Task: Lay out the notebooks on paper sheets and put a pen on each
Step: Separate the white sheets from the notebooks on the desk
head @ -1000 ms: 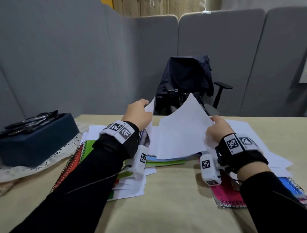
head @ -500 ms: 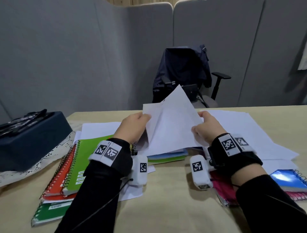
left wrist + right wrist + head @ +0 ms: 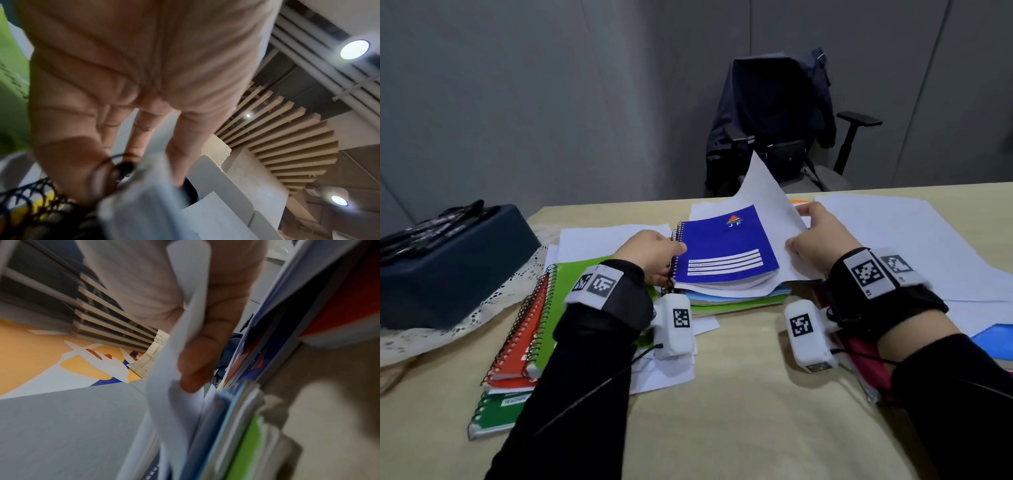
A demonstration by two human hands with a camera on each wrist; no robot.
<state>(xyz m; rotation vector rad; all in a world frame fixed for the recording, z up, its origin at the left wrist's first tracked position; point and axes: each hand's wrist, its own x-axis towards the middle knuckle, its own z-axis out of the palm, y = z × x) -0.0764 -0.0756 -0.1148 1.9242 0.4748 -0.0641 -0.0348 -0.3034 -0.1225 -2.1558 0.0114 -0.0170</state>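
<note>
Pens point(image 3: 431, 226) on dark box far L, untouched. L hand point(image 3: 650, 255) pinches blue notebook point(image 3: 722, 248) at spiral, atop desk stack. R hand point(image 3: 815, 236) pinches lifted paper sheet point(image 3: 763, 195). Step: sorting. Next, prob: flatten sheet, notebook onto it.

A light wooden table point(image 3: 739, 411) carries everything. On its left side lies a lace cloth point(image 3: 493, 301) with a dark blue box point(image 3: 455, 263) on it. Loose white paper sheets point(image 3: 928, 240) and spiral notebooks point(image 3: 524, 339) lie on the table top.
</note>
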